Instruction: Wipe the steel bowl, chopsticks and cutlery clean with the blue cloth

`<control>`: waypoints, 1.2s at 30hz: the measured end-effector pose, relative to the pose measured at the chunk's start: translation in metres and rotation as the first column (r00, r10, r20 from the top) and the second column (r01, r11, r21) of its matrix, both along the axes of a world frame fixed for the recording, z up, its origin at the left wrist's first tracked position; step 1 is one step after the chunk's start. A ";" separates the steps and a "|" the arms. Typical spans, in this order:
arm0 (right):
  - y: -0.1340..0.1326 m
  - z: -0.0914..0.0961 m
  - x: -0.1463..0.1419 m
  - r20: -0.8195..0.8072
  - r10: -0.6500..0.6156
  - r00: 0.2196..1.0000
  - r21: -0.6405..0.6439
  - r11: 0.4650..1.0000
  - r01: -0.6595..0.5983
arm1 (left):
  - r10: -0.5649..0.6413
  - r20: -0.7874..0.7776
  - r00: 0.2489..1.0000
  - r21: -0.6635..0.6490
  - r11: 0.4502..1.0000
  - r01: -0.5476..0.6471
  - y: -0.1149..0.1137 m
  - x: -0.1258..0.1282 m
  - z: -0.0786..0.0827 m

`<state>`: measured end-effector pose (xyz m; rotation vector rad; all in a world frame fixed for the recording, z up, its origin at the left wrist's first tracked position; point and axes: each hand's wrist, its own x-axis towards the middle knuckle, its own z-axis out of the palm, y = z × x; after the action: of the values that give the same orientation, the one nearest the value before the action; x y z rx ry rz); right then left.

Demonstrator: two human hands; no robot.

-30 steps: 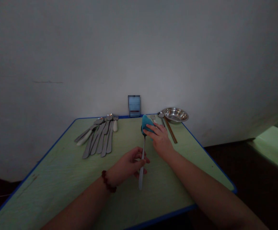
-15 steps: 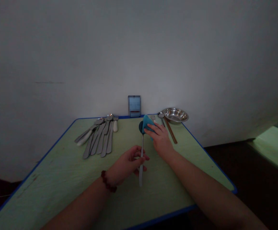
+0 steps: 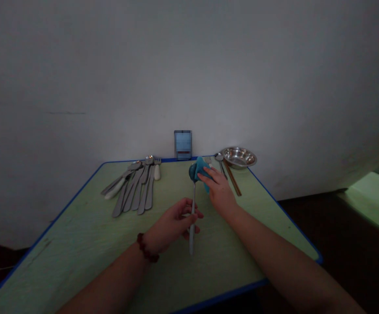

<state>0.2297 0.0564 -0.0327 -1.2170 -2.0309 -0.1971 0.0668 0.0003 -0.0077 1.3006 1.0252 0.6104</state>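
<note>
My left hand [image 3: 180,218] is closed round the handle of a metal ladle [image 3: 192,240], whose round bowl points away from me. With my right hand [image 3: 220,187] I hold a blue cloth [image 3: 201,168] against the right side of the ladle's bowl. The fingers lie over the cloth, and part of it hangs below them. Behind my right hand lie a spoon [image 3: 219,157] and a partly hidden fork [image 3: 208,160]. A pair of brown chopsticks [image 3: 232,179] lies to the right of that hand.
Several metal spoons, forks and other utensils [image 3: 137,187] lie spread at the table's left. A shiny steel bowl [image 3: 239,157] stands at the far right corner. A phone [image 3: 183,145] leans against the wall. The green table [image 3: 163,274] has a blue edge.
The blue cloth and my right fingers have shifted slightly right on the ladle's bowl, uncovering more of it. My left hand keeps its grip on the handle.
</note>
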 end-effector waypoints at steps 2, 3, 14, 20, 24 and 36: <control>0.000 0.000 0.000 -0.019 0.011 1.000 -0.004 1.000 -0.011 | 0.003 0.003 1.000 0.003 1.000 -0.003 0.000 0.000 0.000; 0.000 0.000 0.001 -0.030 0.018 0.999 -0.009 1.000 -0.019 | 0.004 0.001 1.000 0.002 1.000 -0.004 0.000 0.000 0.000; 0.003 -0.001 0.001 -0.255 0.082 0.963 -0.088 0.990 -0.108 | 0.000 -0.001 1.000 0.001 1.000 0.000 0.000 0.000 -0.001; 0.003 -0.002 0.000 -0.397 0.100 0.912 -0.109 0.982 -0.155 | -0.009 0.004 1.000 0.003 1.000 0.009 0.000 0.000 -0.002; 0.003 -0.003 0.000 -0.463 0.113 0.879 -0.095 0.980 -0.175 | -0.005 0.002 1.000 0.006 1.000 0.005 0.001 0.000 -0.002; 0.007 -0.005 0.000 -0.556 0.016 0.831 -0.167 0.977 -0.131 | 0.000 -0.009 1.000 0.010 1.000 0.000 0.000 0.001 -0.001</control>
<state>0.2293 0.0630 -0.0375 -1.1431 -1.5996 0.3730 0.0677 0.0000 -0.0085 1.3129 1.0304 0.6108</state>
